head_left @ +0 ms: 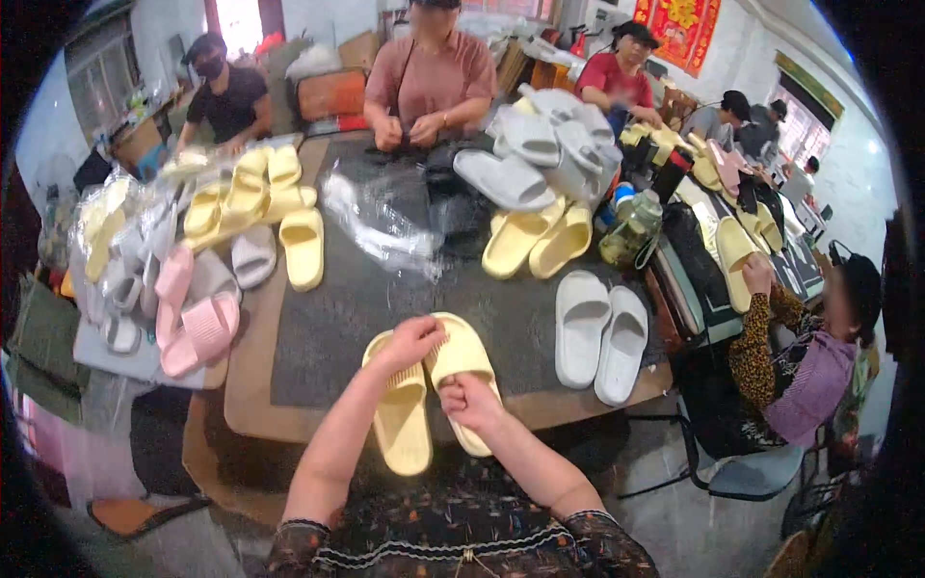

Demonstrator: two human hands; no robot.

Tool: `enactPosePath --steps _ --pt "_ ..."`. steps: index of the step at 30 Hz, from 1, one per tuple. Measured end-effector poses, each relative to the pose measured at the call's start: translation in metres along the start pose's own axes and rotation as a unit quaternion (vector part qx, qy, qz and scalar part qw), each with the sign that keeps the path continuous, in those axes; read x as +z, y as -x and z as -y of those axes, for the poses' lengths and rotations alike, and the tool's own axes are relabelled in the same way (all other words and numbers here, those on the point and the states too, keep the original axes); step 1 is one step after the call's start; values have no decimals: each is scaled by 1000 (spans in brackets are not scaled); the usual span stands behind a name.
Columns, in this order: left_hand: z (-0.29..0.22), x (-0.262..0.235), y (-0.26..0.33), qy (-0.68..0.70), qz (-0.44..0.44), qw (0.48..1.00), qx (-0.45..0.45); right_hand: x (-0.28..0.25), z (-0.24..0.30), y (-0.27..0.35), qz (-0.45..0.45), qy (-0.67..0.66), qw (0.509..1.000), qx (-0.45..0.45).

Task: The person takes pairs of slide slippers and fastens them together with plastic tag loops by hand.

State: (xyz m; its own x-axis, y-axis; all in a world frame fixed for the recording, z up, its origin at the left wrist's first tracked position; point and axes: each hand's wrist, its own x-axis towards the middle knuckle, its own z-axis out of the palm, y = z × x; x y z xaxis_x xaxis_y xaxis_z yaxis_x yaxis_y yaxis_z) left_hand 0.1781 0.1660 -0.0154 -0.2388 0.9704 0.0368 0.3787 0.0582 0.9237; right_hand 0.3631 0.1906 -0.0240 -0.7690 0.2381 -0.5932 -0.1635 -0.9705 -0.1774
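A pair of pale yellow slippers lies side by side at the table's near edge, toes pointing away from me. My left hand rests across the ribbed strap of the left slipper, its bent fingers reaching over to the strap of the right slipper. Lower down, my right hand is closed at the foot opening of the right slipper. What its fingertips pinch, if anything, is hidden. To the right stands a pair of light grey slippers, and beyond it another yellow pair.
A dark mat covers the table. Clear plastic wrap lies across its middle. Yellow, grey and pink slippers heap up at left; grey slippers are piled far right, near a bottle. Several people sit around; one at right holds a yellow slipper.
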Motion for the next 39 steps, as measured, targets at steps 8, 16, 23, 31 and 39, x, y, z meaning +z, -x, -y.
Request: enactPosePath --steps 8,16,23,31,39 --pt "-4 4 0 58 96 994 -18 -6 -2 14 5 12 1000 25" --pt "-10 13 20 133 119 983 -46 -3 -29 20 -29 45 998 -16" --pt "-36 8 13 103 36 990 -85 -5 -32 16 15 5 993 -117" --pt "-1 10 16 93 -69 993 -21 8 -30 65 25 317 939 -131" --pt "-12 5 16 134 -162 977 -19 34 35 63 12 661 624 -417"
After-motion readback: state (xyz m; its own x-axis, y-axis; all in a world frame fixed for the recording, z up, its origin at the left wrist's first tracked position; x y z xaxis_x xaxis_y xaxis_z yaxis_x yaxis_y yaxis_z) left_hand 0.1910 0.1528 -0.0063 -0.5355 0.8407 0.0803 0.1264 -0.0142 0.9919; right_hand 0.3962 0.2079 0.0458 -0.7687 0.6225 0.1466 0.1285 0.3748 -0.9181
